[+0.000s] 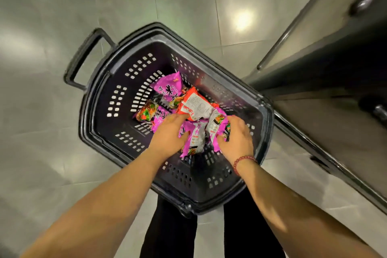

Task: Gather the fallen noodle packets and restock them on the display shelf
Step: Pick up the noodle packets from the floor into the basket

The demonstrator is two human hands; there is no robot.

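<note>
My legs (171, 234) in black trousers stand at the basket's near end. Both bare forearms reach down into it; a red bead bracelet (244, 160) sits on my right wrist.

Left hand (167, 138): fingers curled down into the pile, thumb against the crumpled purple packets (195, 139), gripping them from the left. Right hand (236, 138): fingers curled round the same bundle from the right. The bundle lies between the 2 hands, long axis running near to far, roughly along my forearms.

All packets are in the bottom of the black basket (209, 201). Just beyond my fingertips, the red packet (194, 104) lies on top, printed back face up, long axis from far left to near right. Left of it, a flat purple packet (149, 113), long axis roughly left to right. Farthest, 1 more purple packet (169, 89) lies front face up, a top corner pointing away from me.

The basket's handle (82, 59) sticks out at the far left. The basket stands on the grey tiled floor (52, 16). The metal shelf unit (335, 52) stands to the right, its base just beside the basket's rim.
</note>
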